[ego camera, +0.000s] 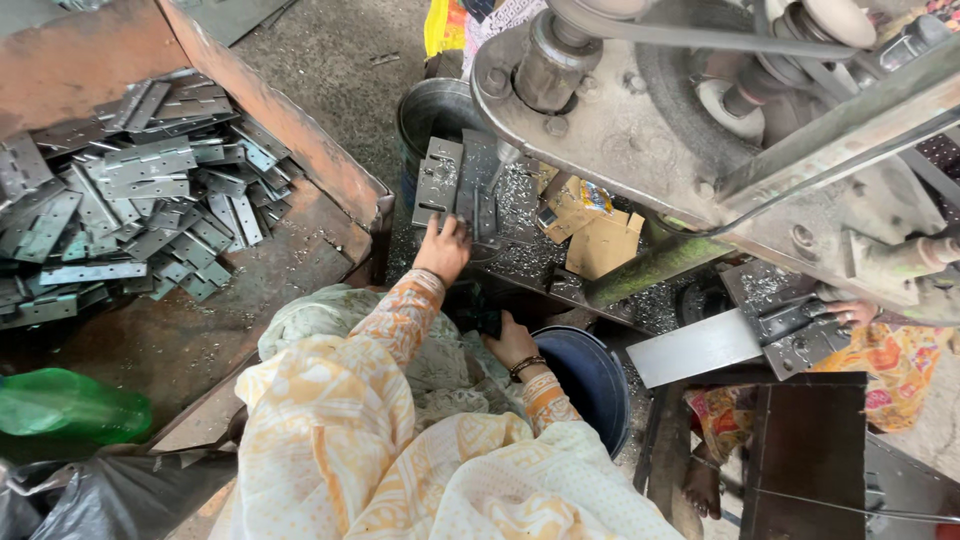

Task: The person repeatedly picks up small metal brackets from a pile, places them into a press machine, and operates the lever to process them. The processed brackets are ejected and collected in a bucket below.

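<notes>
Beneath the big grey belt-driven press machine (700,110), the person's left hand (443,248) lay with its fingers curled over the lower edge of an upright flat grey metal hinge plate (439,180), gripping it where it leaned with others against the machine's bed, seemingly stood on edge so that each could be lifted off singly. The right hand (512,343) reached low beside the lap, fingers hidden behind dark metal, so whether it gripped anything could not be told. Just beside it stood a round dark blue plastic bucket (590,375), its contents out of sight. Silver metal shavings (520,235) littered the bed around torn brown cardboard (600,240). Farther left, a rusty brown metal bin (300,135) held a loose heap of grey hinge plates (130,190), near enough to draw from. A co-worker's hand (850,313) rested on a plate at right.
</notes>
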